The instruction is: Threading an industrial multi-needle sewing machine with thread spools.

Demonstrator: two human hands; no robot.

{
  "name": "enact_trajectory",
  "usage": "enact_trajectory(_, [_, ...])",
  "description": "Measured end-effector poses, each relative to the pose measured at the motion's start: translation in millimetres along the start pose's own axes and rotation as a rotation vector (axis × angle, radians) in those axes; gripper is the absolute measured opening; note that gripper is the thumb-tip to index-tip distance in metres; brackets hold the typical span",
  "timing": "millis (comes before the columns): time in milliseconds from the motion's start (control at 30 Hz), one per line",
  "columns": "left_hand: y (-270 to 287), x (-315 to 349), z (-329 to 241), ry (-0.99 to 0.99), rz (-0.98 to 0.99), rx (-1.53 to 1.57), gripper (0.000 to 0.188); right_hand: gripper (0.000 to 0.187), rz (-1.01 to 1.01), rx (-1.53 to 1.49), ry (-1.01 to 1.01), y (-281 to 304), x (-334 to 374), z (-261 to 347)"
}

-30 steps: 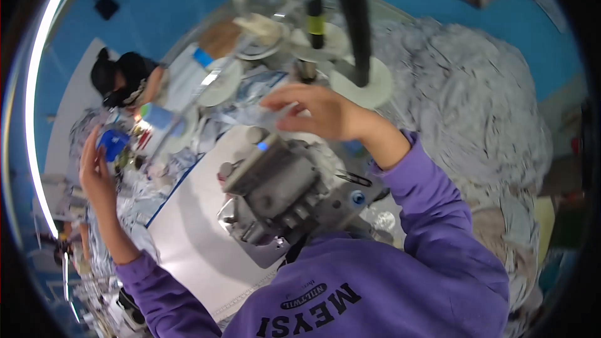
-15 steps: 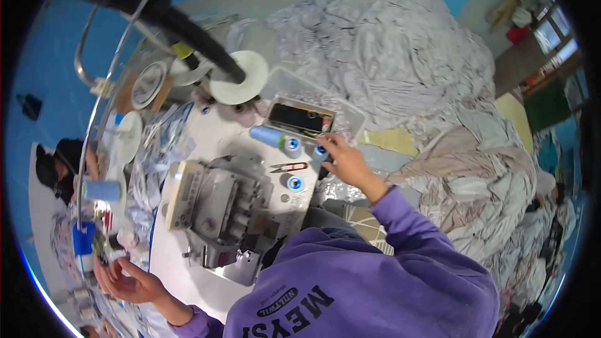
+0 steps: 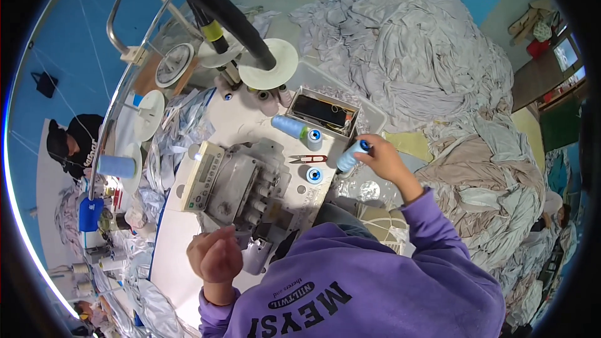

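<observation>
Right hand (image 3: 383, 160) is gripping a light-blue thread spool (image 3: 350, 158) near one end, holding it tilted at the right edge of the desk (image 3: 178, 247), while red-handled snips (image 3: 315, 159) are lying nearby. Left hand (image 3: 215, 255) is hovering near the sewing machine (image 3: 230, 193), fingers curled; whether it is holding anything, I cannot tell.

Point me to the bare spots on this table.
Bare white tabletop lies left of the sewing machine, between it, the left hand and the light cloth; a smaller patch lies beyond the machine, beside the lying blue cone. Crowded: right of the machine, with red snips, two upright cones and the open box.
</observation>
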State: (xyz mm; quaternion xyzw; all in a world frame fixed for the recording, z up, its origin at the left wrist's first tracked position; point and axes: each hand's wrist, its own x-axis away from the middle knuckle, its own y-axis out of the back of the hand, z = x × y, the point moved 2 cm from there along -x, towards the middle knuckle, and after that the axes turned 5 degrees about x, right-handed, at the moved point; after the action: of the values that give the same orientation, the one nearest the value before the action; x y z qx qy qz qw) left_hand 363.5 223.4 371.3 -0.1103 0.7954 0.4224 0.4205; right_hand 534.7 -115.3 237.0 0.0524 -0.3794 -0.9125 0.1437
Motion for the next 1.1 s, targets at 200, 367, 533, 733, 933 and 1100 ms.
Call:
enact_trajectory(200, [-33,-19,-8,0.315,0.265,0.254,0.044,0.039,0.267,-0.695,-0.194,27,10,24])
enact_trajectory(367, [-74,-19,-21,0.694,0.437,0.592,0.062,0.038,0.463,-0.821,-0.140,24,13,85])
enact_trajectory(533, [-94,-3,-23,0.984,0.619,1.109,0.070,0.038,0.568,-0.869,-0.072,6,16,110])
enact_trajectory(733, [-79,-5,-17,1.254,0.457,1.326,0.065,0.041,0.381,-0.943,-0.019,9,11,119])
enact_trajectory(933, [-69,-2,-15,1.155,0.464,1.090,0.066,0.038,0.020,-0.141,0.641,27,4,155])
enact_trajectory(1100, [-62,-10,-15,0.990,0.550,0.949,0.063,0.026,0.034,-0.071,0.807,29,2,154])
